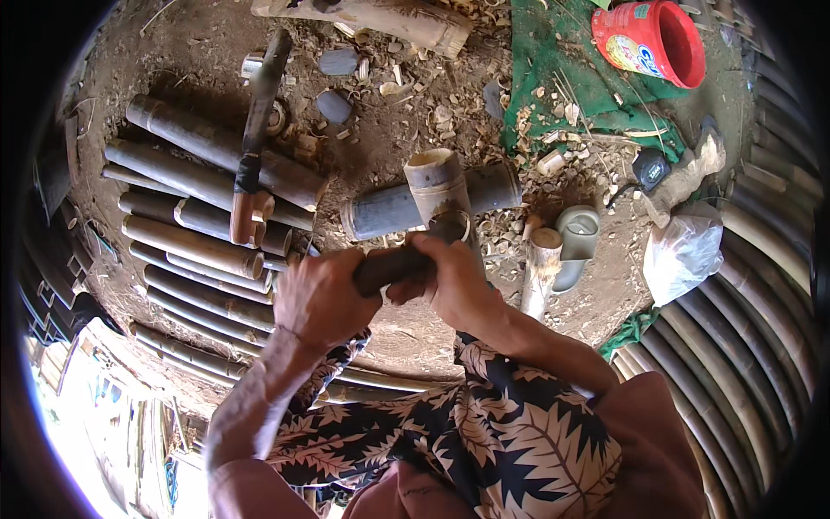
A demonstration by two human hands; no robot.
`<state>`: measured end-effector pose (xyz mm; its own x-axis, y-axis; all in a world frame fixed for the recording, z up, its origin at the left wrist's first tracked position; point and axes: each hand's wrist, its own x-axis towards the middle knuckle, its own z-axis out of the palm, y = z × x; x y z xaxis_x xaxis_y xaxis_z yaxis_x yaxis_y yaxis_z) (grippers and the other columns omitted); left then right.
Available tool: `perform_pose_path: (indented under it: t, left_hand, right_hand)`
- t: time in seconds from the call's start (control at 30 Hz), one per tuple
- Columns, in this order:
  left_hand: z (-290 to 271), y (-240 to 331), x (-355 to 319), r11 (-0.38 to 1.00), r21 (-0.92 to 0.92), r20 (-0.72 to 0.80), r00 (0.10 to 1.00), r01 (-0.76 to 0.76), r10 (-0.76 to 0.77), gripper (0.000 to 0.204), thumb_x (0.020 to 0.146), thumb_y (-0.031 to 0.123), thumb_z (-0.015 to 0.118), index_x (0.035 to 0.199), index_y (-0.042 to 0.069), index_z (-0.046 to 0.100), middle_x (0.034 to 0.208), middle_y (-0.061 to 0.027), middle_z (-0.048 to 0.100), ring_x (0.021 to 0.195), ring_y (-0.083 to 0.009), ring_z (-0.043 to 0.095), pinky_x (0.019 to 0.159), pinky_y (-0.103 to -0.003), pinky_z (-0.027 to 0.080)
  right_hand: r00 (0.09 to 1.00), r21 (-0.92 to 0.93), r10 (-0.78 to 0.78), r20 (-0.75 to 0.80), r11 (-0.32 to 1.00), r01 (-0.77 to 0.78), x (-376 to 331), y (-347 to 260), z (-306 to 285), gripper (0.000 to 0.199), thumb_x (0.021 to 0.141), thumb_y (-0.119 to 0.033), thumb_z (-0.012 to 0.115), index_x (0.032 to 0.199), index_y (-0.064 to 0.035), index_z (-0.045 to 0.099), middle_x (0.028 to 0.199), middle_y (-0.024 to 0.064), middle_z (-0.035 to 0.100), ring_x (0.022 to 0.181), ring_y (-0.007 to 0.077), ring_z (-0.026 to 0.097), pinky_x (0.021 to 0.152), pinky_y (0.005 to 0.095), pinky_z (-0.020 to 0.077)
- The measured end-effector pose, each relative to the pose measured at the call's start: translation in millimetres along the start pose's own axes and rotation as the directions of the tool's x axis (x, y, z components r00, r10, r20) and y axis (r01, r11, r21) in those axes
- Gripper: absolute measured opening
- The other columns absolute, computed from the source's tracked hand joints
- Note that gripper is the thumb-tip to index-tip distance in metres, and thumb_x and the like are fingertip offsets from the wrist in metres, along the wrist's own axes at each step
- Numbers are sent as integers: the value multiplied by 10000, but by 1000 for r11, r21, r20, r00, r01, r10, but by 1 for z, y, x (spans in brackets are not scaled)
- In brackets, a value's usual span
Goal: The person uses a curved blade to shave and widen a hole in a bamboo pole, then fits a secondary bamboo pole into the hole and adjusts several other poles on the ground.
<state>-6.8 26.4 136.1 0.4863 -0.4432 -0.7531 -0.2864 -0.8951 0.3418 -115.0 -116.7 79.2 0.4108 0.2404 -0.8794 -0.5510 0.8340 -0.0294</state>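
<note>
Place: rough bamboo wkshp, I'd say, prob. semi-open, w/ strong daylight (95, 441) at lower L.
Floor (199, 52): bare dirt, wood chips (445, 112) & offcuts scattered all over the mid. area.
Stock: cut bamboo lengths (194, 242) lying in rows on the L.
R side: long bamboo poles (761, 346), approx. parallel.
Odds & ends: red bucket (631, 43), green cloth (540, 78), plastic bag (683, 259).

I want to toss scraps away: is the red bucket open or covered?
Open: the red bucket shows its red inside through an uncovered mouth.
</note>
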Motion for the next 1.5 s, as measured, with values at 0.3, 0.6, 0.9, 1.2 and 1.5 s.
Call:
perform_pose_path:
  t: [0.3, 0.6, 0.9, 1.2, 1.5]
  left_hand:
    - [-61, 99, 49, 688, 540, 248, 873, -485, 421, 139, 809, 186, 673, 684, 137, 708, 745, -36, 709, 705, -187, 704, 619, -346, 552]
    - [36, -57, 17, 968, -135, 287, 926, -213, 244, 213, 663, 173, 723, 872, 162, 682, 757, -54, 695, 660, -211, 687, 600, -356, 546]
    - [191, 65, -44, 579, -790, 84, 971, 201, -223, 474, 726, 209, 721, 1143, 22, 591, 826, -176, 694, 678, -273, 692, 632, -366, 565]
    - [79, 4, -38, 899, 373, 12, 970, -231, 244, 278, 787, 43, 615, 1043, 99, 522, 808, -74, 611, 707, -216, 646, 593, -352, 520]
    - [73, -19, -19, 964, -40, 234, 936, -262, 264, 187, 790, 107, 602, 964, 96, 536, 777, -112, 666, 667, -297, 681, 594, -431, 532]
  right_hand:
    - [960, 646, -123, 252, 760, -72, -13, -5, -25, 382, 1028, -293, 357, 1190, 23, 500, 996, 159, 667, 717, 220, 687, 639, 322, 610]
    - [968, 58, 247, -47, 968, -244, -20, 17, -22, 299, 929, -215, 607, 1143, -8, 576, 684, 66, 619, 560, 170, 595, 525, 286, 485]
    - [886, -998, -463, 11, 52, 39, -23, 24, -80, 276, 951, -253, 557, 921, 1, 660, 612, 80, 643, 498, 144, 559, 466, 306, 437]
    - [995, -118, -5, 100, 993, 17, -18, 39, -65, 346, 958, -365, 584, 1125, -61, 592, 813, 39, 638, 548, 107, 547, 544, 260, 475]
    - [983, -232, 184, -10, 956, -181, -29, 18, -55, 269, 950, -261, 584, 1080, -36, 653, 608, -1, 533, 484, 75, 468, 540, 288, 425]
